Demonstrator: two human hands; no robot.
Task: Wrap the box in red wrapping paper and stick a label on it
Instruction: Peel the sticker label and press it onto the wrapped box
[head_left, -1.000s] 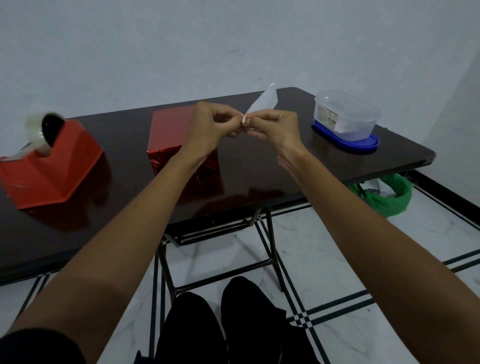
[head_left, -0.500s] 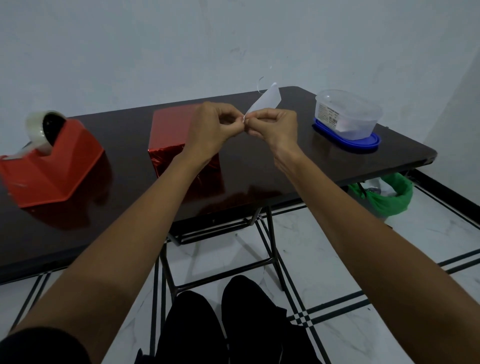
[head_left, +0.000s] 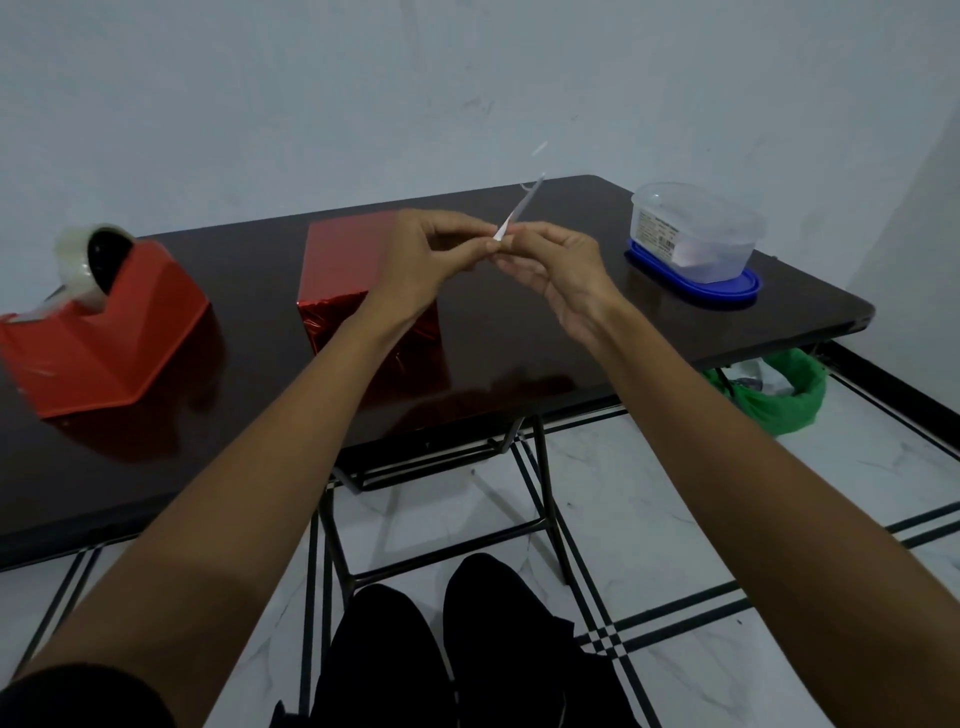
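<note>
At the left edge of the dark glossy surface (head_left: 519, 338) sits an angular red plastic tape dispenser (head_left: 104, 338) with a roll of clear tape on it, untouched. Right of it, near the middle and towards the far edge, stands the box in shiny red foil wrapping paper (head_left: 340, 270). Its top and its creased near face are fully covered, so the wrapping looks finished, and no label shows on the faces in view. The left hand (head_left: 431, 260) is raised in front of the box's right side, with thumb and forefinger pinching the lower end of a small white paper label (head_left: 519, 210), which stands up at a slant, edge-on to the camera. The right hand (head_left: 563, 275) meets it from the other side, its fingertips nipping the same lower end and the other fingers loosely curled. This is probably the backing being peeled off, though that is too small to tell. The label is in the air, clear of the box and just right of it, so it is not yet stuck on. Near the right corner, a clear plastic tub (head_left: 693, 234) sits on a blue lid, and a green bag (head_left: 779, 400) lies on the floor below.
</note>
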